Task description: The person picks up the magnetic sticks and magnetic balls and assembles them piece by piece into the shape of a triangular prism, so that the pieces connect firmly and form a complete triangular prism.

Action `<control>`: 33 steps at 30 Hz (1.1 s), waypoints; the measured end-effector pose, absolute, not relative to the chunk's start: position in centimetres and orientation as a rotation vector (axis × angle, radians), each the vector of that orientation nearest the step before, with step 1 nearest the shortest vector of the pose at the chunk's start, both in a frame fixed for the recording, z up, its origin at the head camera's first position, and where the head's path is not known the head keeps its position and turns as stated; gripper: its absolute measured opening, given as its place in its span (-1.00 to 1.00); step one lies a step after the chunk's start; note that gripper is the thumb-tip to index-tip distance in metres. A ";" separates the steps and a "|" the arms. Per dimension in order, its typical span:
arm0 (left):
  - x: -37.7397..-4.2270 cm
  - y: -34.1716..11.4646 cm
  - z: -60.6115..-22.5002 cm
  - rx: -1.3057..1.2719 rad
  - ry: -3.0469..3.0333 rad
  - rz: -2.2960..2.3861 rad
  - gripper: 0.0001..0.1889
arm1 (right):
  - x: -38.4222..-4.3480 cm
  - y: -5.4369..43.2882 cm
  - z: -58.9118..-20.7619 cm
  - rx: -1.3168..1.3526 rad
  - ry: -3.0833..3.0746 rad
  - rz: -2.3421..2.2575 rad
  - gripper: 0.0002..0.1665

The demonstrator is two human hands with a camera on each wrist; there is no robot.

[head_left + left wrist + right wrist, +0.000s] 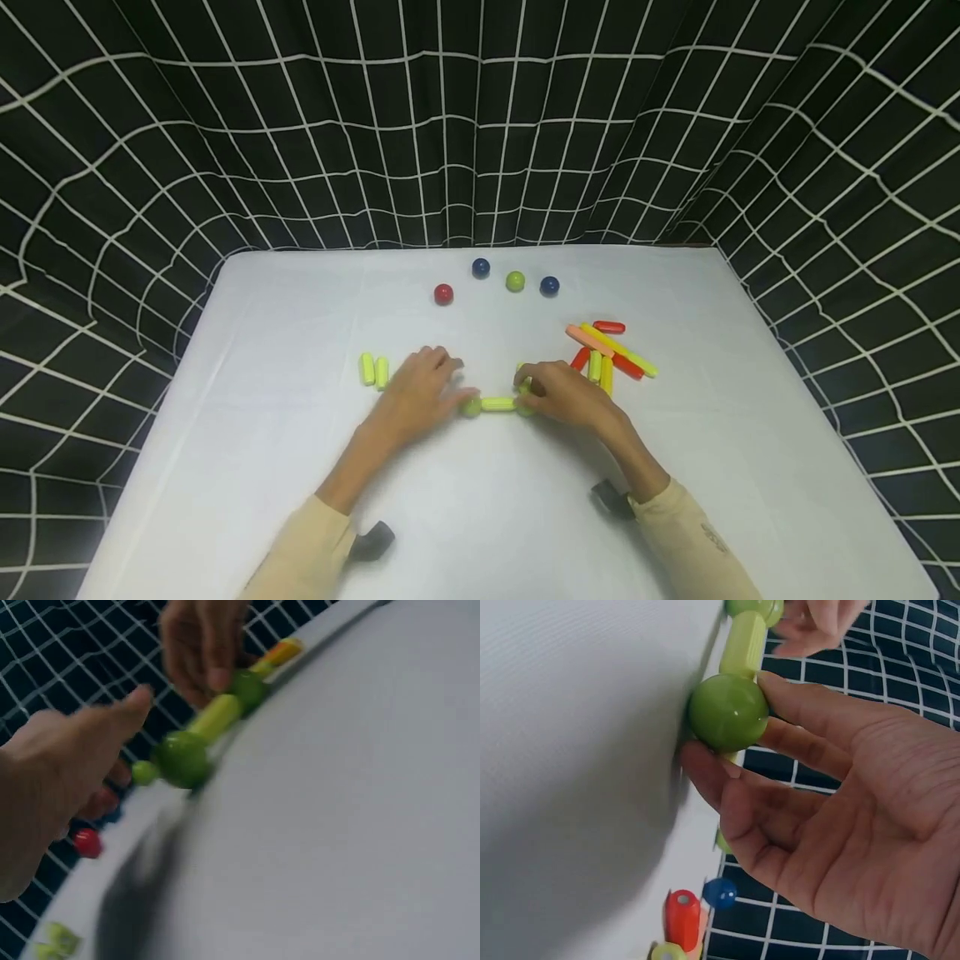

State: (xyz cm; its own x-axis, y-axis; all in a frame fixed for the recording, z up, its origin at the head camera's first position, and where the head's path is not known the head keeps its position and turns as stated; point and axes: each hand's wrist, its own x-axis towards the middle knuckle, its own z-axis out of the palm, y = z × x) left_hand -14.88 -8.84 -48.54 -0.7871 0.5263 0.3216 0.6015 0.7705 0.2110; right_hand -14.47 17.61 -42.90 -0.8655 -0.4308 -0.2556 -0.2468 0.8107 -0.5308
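Two green balls are joined by a short yellow-green stick [498, 404] lying on the white table. My right hand [566, 396] pinches the right green ball [727, 712] between thumb and fingers. A further yellow-green piece at that ball is mostly hidden by the fingers in the head view. Beside the left green ball [182, 759], my left hand [420, 392] has its fingers loosely spread and holds nothing. Its thumb looks close to that ball in the head view, but apart from it in the left wrist view.
Two short yellow-green sticks [374, 371] lie left of my left hand. A pile of red, yellow, orange and green sticks [611, 350] is on the right. Farther back are a red ball [443, 294], two blue balls [481, 267] and a loose green ball [515, 281].
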 end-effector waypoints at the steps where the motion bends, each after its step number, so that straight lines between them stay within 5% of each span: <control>1: -14.9 -9.4 -47.8 -0.805 -2.750 -0.323 -0.54 | -14.5 17.6 -42.9 -0.501 2.627 -0.701 -0.68; 5: -14.5 -11.5 -46.3 -0.567 -2.842 0.032 -0.64 | -14.5 17.4 -42.9 -0.460 2.616 -0.702 -0.68; 11: -13.4 -11.3 -46.6 -0.513 -2.948 -0.047 -0.92 | -14.5 17.6 -42.8 -0.442 2.604 -0.702 -0.70; 20: -15.4 -7.5 -47.1 -0.546 -3.003 -1.118 -0.74 | -14.7 17.7 -43.1 -0.465 2.598 -0.702 -0.66; 33: -15.9 -6.5 -47.9 -0.514 -2.997 -1.252 -0.65 | -14.7 17.7 -42.9 -0.474 2.596 -0.706 -0.65</control>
